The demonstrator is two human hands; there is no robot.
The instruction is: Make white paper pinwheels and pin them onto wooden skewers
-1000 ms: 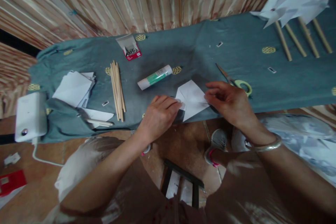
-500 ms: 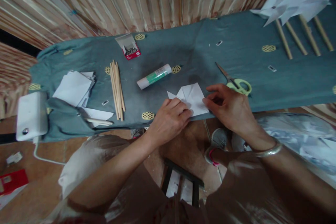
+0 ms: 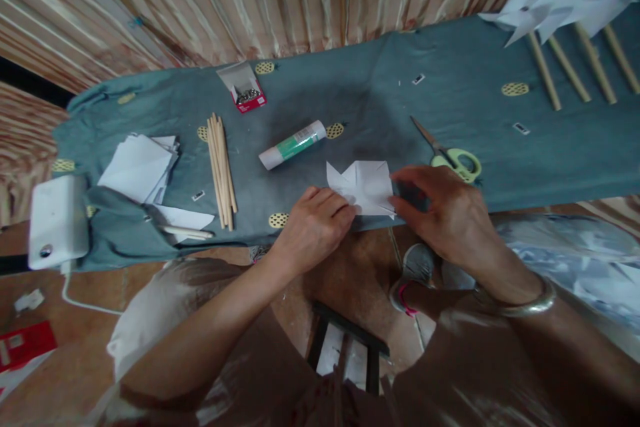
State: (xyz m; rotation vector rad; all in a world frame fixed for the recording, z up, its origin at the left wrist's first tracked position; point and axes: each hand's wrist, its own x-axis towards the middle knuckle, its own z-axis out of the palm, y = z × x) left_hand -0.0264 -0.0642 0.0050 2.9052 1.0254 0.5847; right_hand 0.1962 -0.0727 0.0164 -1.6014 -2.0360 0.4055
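A white piece of paper (image 3: pixel 373 183) with cut slits and raised, folded flaps lies at the near edge of the cloth-covered table. My left hand (image 3: pixel 317 223) is closed on its lower left part, fingertips pinching near the middle. At the paper's right edge is my right hand (image 3: pixel 443 210), thumb and forefinger apart and close to the edge; whether they touch it is hard to tell. Green-handled scissors (image 3: pixel 453 159) lie just beyond my right hand. A glue stick (image 3: pixel 294 145) with a green label lies past the paper, to the left.
Left of my hands lie thin wooden sticks (image 3: pixel 220 173), a stack of white paper (image 3: pixel 137 167) and a white device (image 3: pixel 59 220) with a cable. A small red box (image 3: pixel 250 103) of metal pieces stands open behind. Paper pinwheels (image 3: pixel 555 3) on sticks lie far right.
The paper has turned slightly clockwise. My left hand has shifted a little to the left, and the thumb and forefinger of my right hand have spread wider.
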